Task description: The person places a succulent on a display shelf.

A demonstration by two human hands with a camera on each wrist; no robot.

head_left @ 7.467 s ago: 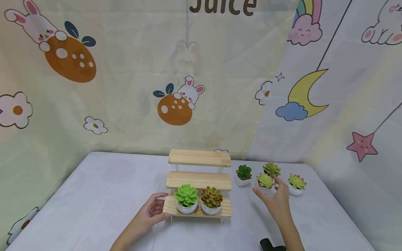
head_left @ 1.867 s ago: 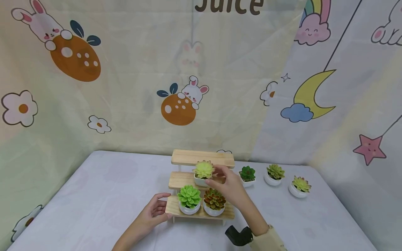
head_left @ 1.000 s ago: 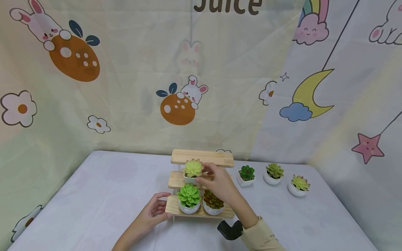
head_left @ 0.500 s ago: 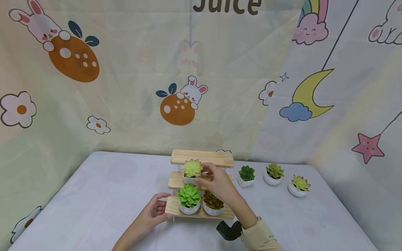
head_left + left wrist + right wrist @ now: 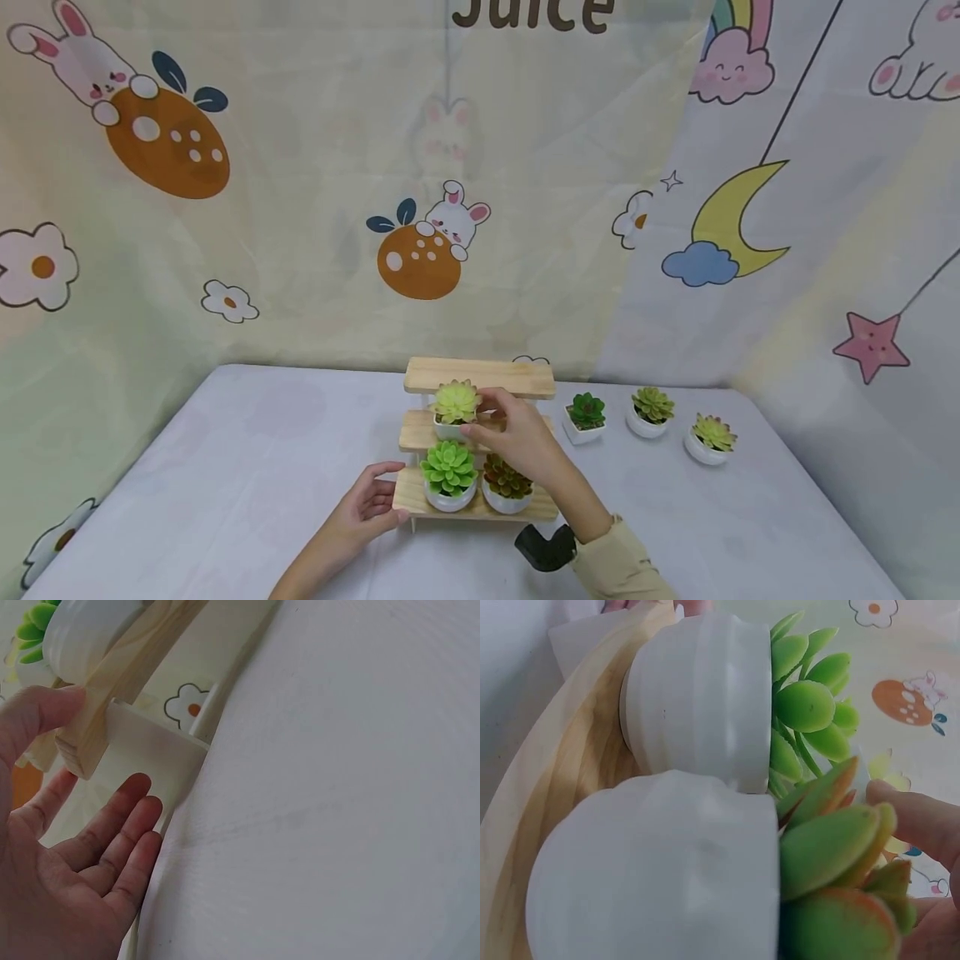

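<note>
A three-tier wooden display stand (image 5: 516,381) stands on the table. My left hand (image 5: 367,506) grips the left end of its bottom board, thumb and index finger on the wood (image 5: 82,754) and the other fingers loose. My right hand (image 5: 522,439) pinches a pale green succulent in a white pot (image 5: 456,406) at the left part of the middle tier. Whether the pot bears on the board is hard to tell. Below it, a bright green potted succulent (image 5: 449,471) and a reddish-brown potted succulent (image 5: 507,481) sit side by side on the bottom tier.
Right of the stand, a dark green succulent in a square pot (image 5: 585,417) and two light green ones in round pots, one behind (image 5: 649,411) and one farther right (image 5: 709,440), stand on the white tablecloth (image 5: 270,433). A printed curtain (image 5: 315,208) hangs behind.
The pale green succulent went from the group at right to the middle tier in my right hand, then slid left along it. My left hand kept its grip on the stand.
</note>
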